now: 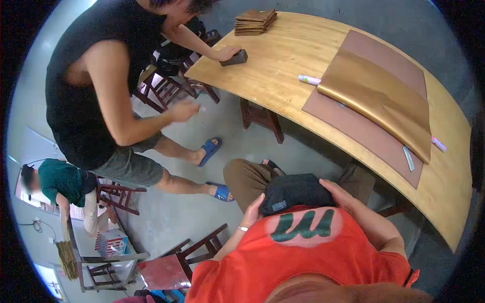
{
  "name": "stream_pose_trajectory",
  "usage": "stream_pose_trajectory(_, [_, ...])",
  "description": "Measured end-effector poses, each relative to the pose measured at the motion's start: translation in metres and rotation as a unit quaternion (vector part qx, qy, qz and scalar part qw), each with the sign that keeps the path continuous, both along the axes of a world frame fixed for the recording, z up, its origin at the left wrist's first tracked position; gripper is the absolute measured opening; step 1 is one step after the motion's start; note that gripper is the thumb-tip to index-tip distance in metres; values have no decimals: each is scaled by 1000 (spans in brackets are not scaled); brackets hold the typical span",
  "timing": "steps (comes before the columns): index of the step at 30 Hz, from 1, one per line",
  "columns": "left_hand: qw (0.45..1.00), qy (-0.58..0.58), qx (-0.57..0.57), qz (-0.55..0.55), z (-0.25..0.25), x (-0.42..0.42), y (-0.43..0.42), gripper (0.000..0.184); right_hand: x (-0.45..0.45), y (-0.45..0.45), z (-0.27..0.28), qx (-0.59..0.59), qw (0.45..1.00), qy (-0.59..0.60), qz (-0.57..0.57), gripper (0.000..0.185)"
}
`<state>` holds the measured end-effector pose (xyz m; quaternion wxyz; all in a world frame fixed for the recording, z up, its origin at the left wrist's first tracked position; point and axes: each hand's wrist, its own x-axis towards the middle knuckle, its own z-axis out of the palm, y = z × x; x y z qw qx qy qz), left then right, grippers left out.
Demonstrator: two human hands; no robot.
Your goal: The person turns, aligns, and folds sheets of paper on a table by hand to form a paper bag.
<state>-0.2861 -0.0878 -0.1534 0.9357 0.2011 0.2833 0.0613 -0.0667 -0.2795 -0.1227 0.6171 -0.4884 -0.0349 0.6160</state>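
A black fabric bundle (298, 193) with a small grey patch rests at my lap, against my red shirt. My left hand (252, 209) is at one side of it and my right hand (334, 192) at the other, both touching its sides. Which fingers wrap round it is partly hidden. On the wooden table (283, 55) ahead, a gold-brown sheet (379, 91) lies curled over a mauve mat (353, 131), with a pale roll (309, 80) poking out at its edge.
A person in black (101, 76) stands at the left, one hand on a dark block (234, 57). Brown folded sheets (255, 22) are stacked at the table's far end. A red-topped stool (164, 272) stands lower left. Another person in green (63, 182) sits beyond.
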Motion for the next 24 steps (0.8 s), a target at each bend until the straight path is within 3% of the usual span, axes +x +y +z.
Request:
stream_pose_trajectory(8, [998,35,-42,6,-1,-1,-3,41,0,-4,-4,-1,1000,-27,-11,39])
stream_pose_trajectory(10, [997,72,36,22,8,0,-5,41,-3,-8,5,61,996,-65,19,40])
stream_pose_trajectory(15, [999,49,17,4,-5,-6,-8,38,-5,-22,-30,23,996,-80,-28,40])
stream_pose_trajectory(24, [998,5,57,-13,23,4,-22,36,-12,-36,-3,42,996,-49,-66,38])
